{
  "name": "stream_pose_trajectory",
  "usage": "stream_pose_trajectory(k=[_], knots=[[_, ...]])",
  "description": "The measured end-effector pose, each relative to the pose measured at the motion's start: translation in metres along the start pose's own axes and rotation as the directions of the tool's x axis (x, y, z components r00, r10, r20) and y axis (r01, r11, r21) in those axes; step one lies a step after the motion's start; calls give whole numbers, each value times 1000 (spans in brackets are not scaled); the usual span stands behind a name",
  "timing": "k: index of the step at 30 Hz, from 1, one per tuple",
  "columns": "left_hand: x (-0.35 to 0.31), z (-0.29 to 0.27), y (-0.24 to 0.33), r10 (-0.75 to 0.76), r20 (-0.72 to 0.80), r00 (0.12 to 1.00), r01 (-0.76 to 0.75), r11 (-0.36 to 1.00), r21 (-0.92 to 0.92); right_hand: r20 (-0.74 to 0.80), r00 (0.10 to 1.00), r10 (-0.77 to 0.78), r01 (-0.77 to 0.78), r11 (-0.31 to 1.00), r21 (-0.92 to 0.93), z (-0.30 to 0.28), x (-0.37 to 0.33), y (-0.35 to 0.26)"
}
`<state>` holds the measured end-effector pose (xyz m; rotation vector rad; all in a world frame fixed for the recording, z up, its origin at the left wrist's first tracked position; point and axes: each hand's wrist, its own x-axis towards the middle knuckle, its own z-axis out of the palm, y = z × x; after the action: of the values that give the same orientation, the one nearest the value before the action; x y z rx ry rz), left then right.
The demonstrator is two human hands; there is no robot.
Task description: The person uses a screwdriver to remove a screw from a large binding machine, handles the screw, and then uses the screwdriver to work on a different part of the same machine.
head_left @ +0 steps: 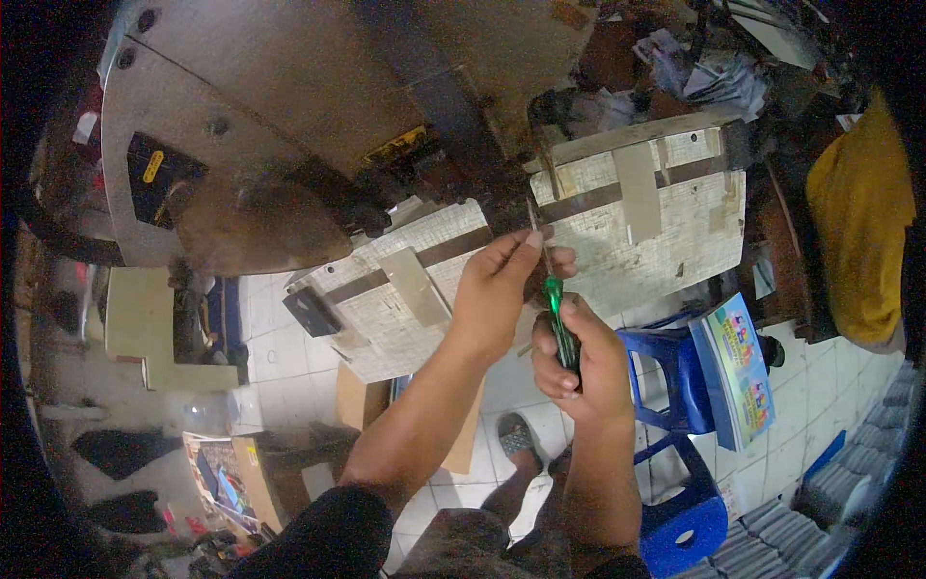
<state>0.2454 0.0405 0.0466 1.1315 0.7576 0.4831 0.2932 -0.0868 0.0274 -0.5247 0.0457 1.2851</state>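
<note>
My right hand (581,359) grips the green handle of a screwdriver (559,323), its thin shaft pointing up toward the dark gap between two taped, gridded work plates (666,232). My left hand (502,289) reaches up beside it, its fingertips pinched at the shaft close to the tip by the edge of the left plate (386,299). Above looms a large grey machine body (289,106). What the tip touches is hidden in the dark gap.
A blue plastic stool (680,386) stands to my right with a colourful booklet (743,372) on it. Stacks of printed sheets (830,502) lie at the lower right. A yellow cloth (863,222) hangs at the right. Cardboard pieces (362,396) and boxes sit on the white tiled floor.
</note>
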Motion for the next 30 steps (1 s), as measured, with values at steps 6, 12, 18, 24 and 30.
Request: stream_pose_trajectory(k=[6, 12, 18, 24, 30], knots=[[8, -8, -3, -38, 146, 989, 80, 953, -291, -25, 887, -461, 326, 665, -672, 5, -7, 9], [8, -9, -3, -52, 162, 985, 98, 952, -290, 303, 715, -630, 171, -263, -950, 19, -19, 23], [10, -3, 5, -66, 124, 990, 106, 930, -352, -241, 892, -383, 281, 887, -367, 37, -23, 19], [7, 5, 4, -26, 45, 999, 43, 902, -429, -275, 860, -430, 276, 845, -457, 36, -20, 26], [15, 1, 3, 7, 72, 997, 31, 861, -507, 276, 665, -694, 174, -215, -961, 49, -20, 26]])
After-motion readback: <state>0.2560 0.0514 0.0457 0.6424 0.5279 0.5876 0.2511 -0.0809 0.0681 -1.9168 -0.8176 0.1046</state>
